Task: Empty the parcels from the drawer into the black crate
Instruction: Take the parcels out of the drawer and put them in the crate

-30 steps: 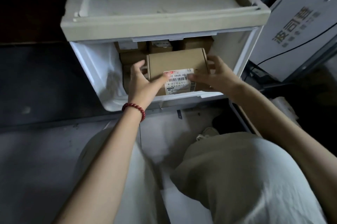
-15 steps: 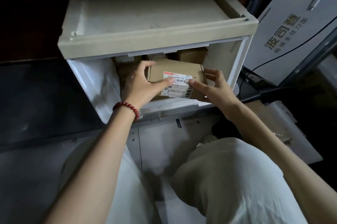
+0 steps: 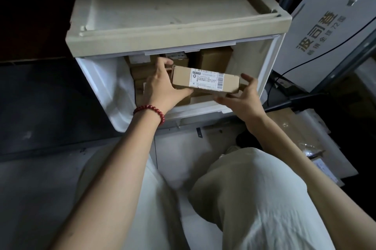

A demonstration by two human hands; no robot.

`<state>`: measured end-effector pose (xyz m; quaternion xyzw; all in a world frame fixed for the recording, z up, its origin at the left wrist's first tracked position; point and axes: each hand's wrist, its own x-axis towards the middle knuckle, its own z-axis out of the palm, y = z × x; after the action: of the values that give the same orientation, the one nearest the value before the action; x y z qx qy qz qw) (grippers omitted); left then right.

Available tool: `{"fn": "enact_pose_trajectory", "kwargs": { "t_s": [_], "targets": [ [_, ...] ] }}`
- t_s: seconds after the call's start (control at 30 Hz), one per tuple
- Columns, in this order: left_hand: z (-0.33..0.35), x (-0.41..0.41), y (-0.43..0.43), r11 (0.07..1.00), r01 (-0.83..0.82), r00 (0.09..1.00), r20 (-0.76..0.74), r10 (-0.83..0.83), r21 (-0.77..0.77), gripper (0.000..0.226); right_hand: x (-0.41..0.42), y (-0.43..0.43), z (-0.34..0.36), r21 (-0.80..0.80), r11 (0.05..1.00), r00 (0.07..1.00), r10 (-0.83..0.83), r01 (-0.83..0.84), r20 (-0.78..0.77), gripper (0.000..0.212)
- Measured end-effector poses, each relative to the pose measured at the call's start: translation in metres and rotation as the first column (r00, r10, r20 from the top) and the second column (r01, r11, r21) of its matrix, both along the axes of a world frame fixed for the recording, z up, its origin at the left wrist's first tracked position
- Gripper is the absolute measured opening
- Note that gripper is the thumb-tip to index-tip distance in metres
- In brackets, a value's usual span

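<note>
While my left hand (image 3: 160, 88) curls round the labelled parcel (image 3: 205, 79) at nine o'clock and my right hand (image 3: 242, 99) clasps its three o'clock end, it hangs over the other parcels (image 3: 213, 60) in the open drawer (image 3: 114, 95).

left hand (image 3: 160, 88) + right hand (image 3: 242, 99) grip parcel (image 3: 205, 79) | over open drawer (image 3: 105, 86)

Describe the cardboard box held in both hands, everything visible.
The cardboard box is a plain brown, shallow oblong carton, closed. A white shipping label with printed text and a barcode covers much of the face turned to the camera. It is held in the air at the mouth of the open drawer, long axis sideways, right end slightly lower, above other brown boxes inside. The left hand grips its left end; the right hand grips its right end.
</note>
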<state>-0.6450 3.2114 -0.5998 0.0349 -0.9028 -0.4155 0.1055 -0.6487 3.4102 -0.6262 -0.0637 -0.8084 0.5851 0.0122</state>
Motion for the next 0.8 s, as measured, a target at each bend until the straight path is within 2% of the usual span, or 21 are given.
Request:
{"fn": "enact_pose_trajectory", "kwargs": {
  "t_s": [0.13,0.27,0.4,0.63,0.8],
  "targets": [
    [0.001,0.003,-0.003,0.998,-0.054,0.997,0.046,0.055,-0.017,0.066,0.002,-0.007,0.002,-0.017,0.996,0.995,-0.090,0.090,-0.032,0.080],
    [0.001,0.005,-0.008,0.996,-0.084,0.994,0.066,0.085,-0.025,0.067,0.005,-0.011,-0.002,-0.042,0.993,0.993,-0.114,0.113,-0.025,0.074],
    [0.002,0.008,-0.013,0.994,-0.111,0.990,0.091,0.112,-0.015,0.069,0.007,-0.013,-0.001,-0.044,0.994,0.995,-0.098,0.097,-0.002,0.076],
    [0.004,0.009,-0.019,0.990,-0.138,0.982,0.139,0.131,0.041,0.058,0.006,-0.018,0.003,-0.040,0.997,0.997,-0.058,0.060,0.040,0.082],
    [0.004,0.010,-0.018,0.989,-0.141,0.987,0.078,0.138,0.036,0.047,0.007,-0.025,0.003,-0.150,0.989,0.993,0.023,-0.006,0.115,0.082]
  ]
}}
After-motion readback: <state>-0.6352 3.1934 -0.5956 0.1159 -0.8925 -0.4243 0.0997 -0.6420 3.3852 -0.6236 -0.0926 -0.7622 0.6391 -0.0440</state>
